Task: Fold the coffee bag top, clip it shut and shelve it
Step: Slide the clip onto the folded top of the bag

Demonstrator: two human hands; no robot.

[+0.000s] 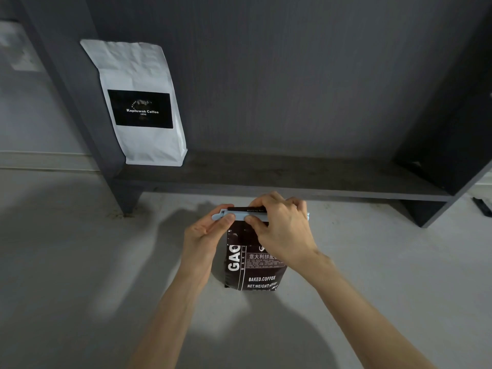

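Note:
A dark brown coffee bag (254,270) with white lettering stands upright on the pale floor in front of the shelf. A light blue clip (241,216) lies across its folded top. My left hand (205,233) pinches the clip's left end between thumb and fingers. My right hand (282,225) covers the clip's right half, thumb in front and fingers over the bag's top edge. Only a small tip of the clip's right end shows past my right hand.
A dark grey shelf unit (279,179) stands behind the bag, its low board open in the middle and right. A white coffee bag (141,102) with a black label leans at the shelf's left end. A dark object (482,206) lies at the far right.

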